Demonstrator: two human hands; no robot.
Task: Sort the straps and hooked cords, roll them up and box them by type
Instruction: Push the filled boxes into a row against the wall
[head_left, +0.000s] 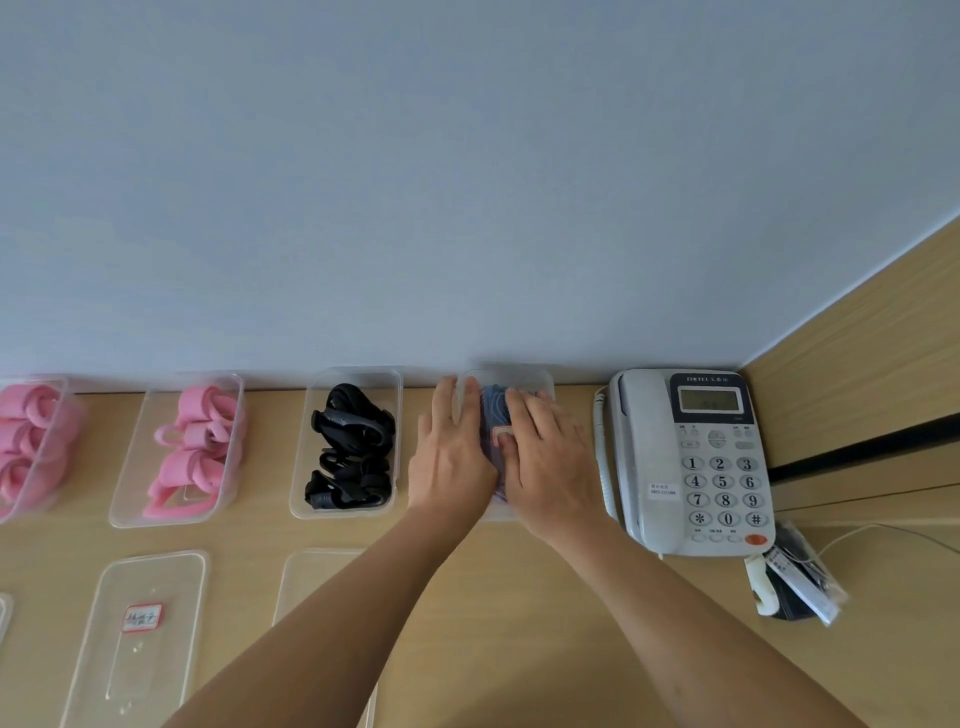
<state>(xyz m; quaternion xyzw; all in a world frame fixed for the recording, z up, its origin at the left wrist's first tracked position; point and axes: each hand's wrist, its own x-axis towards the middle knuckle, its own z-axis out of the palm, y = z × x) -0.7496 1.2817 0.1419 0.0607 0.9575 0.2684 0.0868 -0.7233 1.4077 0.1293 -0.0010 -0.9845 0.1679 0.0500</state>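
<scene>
Landmark: grey telephone (691, 460), at the right end of a wooden desk (493, 623), against the wall. Just left of the telephone: clear box (540, 382) with its lid on, blue rolled straps (493, 410) visible through the plastic, red-edged label (503, 434) on the lid. On that lid: left hand (451, 452), fingers straight and close together, pressed flat along the lid's left side; right hand (548, 462), fingers straight and slightly spread, pressed flat on the lid's right side, thumb tip by the label. Further left of the telephone, in a row along the wall: open clear box of black hooked cords (349, 449), rolled; then open clear box of pink straps (195, 447), rolled; then, at the far left edge, another clear box of pink rolls (28, 441), partly cut off. Left of the telephone and nearer the desk's front edge: loose clear lid with a red-edged label (141, 639); second clear lid (311, 577), partly hidden by the left forearm. Just in front of the telephone: small plastic bag (795, 582) with dark and white contents, not identifiable.
</scene>
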